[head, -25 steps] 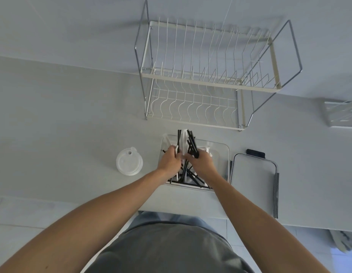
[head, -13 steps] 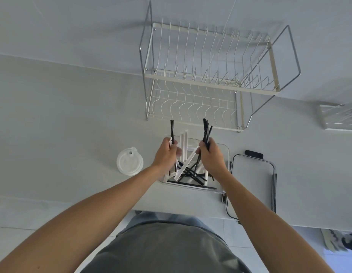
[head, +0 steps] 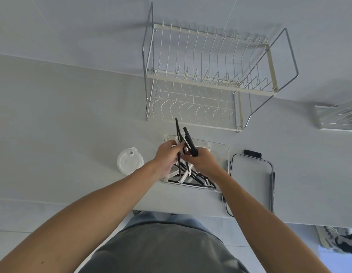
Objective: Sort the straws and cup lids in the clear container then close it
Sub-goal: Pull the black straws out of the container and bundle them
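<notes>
Black straws (head: 188, 141) gripped between both hands; left hand (head: 167, 154), right hand (head: 203, 161).

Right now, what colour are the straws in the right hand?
Black straws, head view.

The clear glossy plastic container (head: 220, 152) holds matt black plastic straws (head: 189, 141) and white ones. The translucent white plastic cup lid (head: 129, 161) looks smooth. The wire dish rack (head: 210, 75) is shiny metal with cream coating. The pale grey countertop (head: 72, 115) looks smooth and matt.
</notes>
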